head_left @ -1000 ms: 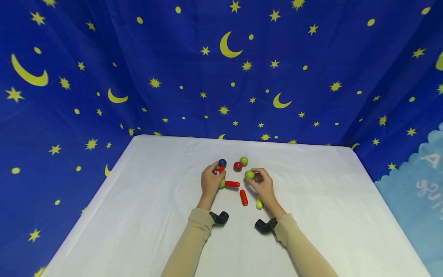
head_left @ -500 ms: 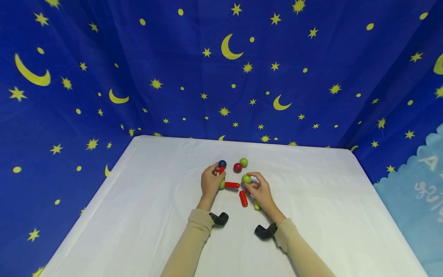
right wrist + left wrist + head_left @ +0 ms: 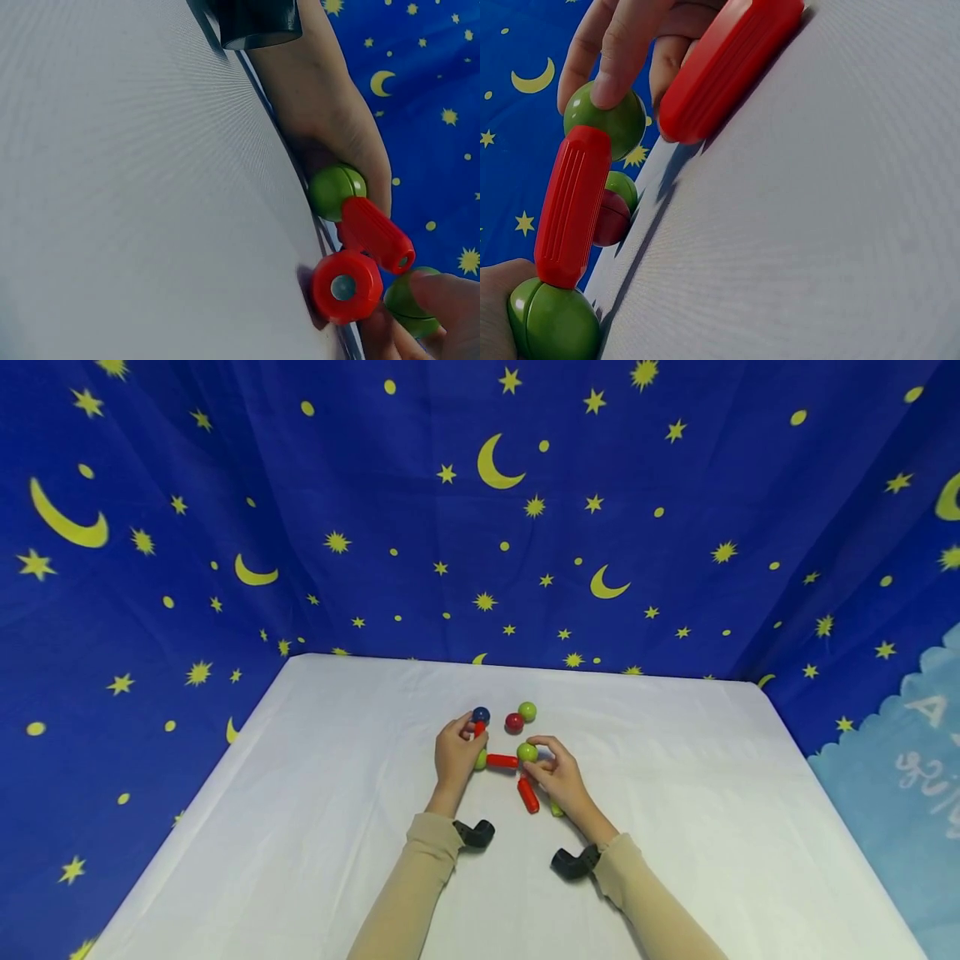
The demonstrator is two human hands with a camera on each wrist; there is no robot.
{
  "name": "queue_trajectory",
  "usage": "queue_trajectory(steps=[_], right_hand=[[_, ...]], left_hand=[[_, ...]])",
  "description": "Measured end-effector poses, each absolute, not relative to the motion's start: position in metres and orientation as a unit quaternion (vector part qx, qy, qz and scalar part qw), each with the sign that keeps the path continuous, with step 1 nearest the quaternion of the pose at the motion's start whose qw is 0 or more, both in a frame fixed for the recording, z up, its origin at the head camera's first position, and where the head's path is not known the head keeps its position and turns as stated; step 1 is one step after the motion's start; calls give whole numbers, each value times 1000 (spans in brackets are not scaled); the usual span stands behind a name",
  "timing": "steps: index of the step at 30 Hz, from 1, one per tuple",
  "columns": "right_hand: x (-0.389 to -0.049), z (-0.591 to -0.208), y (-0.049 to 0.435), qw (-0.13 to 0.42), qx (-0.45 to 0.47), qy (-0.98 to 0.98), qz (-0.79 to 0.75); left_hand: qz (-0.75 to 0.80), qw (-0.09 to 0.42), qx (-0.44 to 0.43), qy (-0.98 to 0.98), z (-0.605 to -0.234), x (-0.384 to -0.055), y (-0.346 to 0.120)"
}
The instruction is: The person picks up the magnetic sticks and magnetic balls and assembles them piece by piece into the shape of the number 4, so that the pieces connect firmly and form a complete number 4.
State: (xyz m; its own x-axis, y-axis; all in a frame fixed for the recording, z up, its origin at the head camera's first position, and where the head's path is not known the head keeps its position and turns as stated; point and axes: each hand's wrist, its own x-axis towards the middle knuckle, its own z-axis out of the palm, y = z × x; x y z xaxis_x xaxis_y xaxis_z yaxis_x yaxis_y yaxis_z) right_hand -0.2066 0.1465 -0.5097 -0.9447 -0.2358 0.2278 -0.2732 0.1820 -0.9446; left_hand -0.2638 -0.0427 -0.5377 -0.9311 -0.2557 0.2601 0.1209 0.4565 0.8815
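Note:
My left hand (image 3: 455,756) grips a red stick (image 3: 480,727) that runs between a blue ball (image 3: 481,716) and a green ball (image 3: 481,760). From that green ball a second red stick (image 3: 502,761) points right. My right hand (image 3: 562,781) pinches another green ball (image 3: 527,752) between thumb and fingers, right at the free end of this second stick, as the left wrist view also shows with the ball (image 3: 604,120) close over the stick's tip. A loose ribbed red stick (image 3: 346,285) with a round metallic end lies just below the right fingers.
A red ball (image 3: 513,722) and a green ball (image 3: 527,711) lie side by side beyond the hands. A yellow-green stick (image 3: 557,808) is partly hidden under the right hand. White cloth (image 3: 337,827) covers the table; a blue starry curtain (image 3: 420,510) rises behind it.
My right hand has carried its green ball left and slightly nearer, up to the end of the second red stick. The loose red stick has shifted slightly. My left hand has kept its hold.

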Motion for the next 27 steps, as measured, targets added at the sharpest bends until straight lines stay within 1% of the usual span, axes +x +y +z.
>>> queue_trajectory(steps=[3,10,27], right_hand=[[-203,-509,146,20,163,-773,613],[-195,-506,144,56,173,-786,590],[-192,-508,143,66,176,-782,595]], left_hand=[[-524,176,42,-832,-539,-262,-42],[-518,184,37,-834,-538,-263,-43],[-515,193,27,-835,-537,-264,-43]])
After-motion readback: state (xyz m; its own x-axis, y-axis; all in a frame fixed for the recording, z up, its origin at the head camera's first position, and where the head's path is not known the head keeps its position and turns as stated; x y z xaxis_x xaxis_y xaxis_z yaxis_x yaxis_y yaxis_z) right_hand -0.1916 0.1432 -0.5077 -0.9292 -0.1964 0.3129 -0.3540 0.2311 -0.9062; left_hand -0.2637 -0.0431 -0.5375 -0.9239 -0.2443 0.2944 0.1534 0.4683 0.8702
